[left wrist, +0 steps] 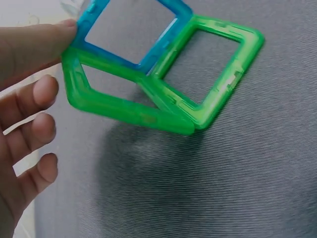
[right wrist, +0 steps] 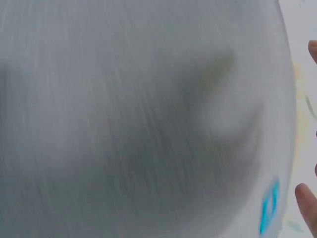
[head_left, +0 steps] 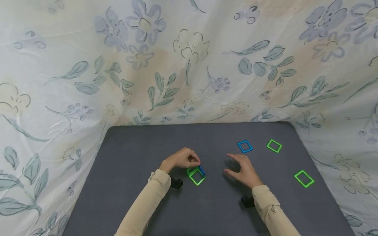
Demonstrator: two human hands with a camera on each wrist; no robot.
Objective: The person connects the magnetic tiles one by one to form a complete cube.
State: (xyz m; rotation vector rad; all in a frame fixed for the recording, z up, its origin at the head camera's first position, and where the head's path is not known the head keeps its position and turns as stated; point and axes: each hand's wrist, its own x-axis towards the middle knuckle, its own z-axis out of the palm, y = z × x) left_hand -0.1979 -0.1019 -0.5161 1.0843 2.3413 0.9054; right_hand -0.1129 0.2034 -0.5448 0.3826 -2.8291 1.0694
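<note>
My left hand (head_left: 181, 159) pinches a joined group of square, see-through magnetic tiles near the table's middle. In the left wrist view, one green tile (left wrist: 252, 42) lies flat on the table. A second green tile (left wrist: 124, 114) stands tilted along its edge, and a blue tile (left wrist: 111, 53) rises beside both. The fingertips touch the corner where blue meets the tilted green; the other fingers hang loosely curled. To the right, my right hand (head_left: 245, 168) hovers over the table, thumb and fingers spread, holding nothing. Only its fingertips (right wrist: 307, 206) enter the right wrist view.
Behind my right hand lies a loose blue tile (head_left: 250, 145), with a green tile (head_left: 276, 142) to its right. Another green tile (head_left: 308, 175) rests near the right edge of the dark grey table (head_left: 133, 141). Flowered cloth (head_left: 189, 98) hangs behind the table.
</note>
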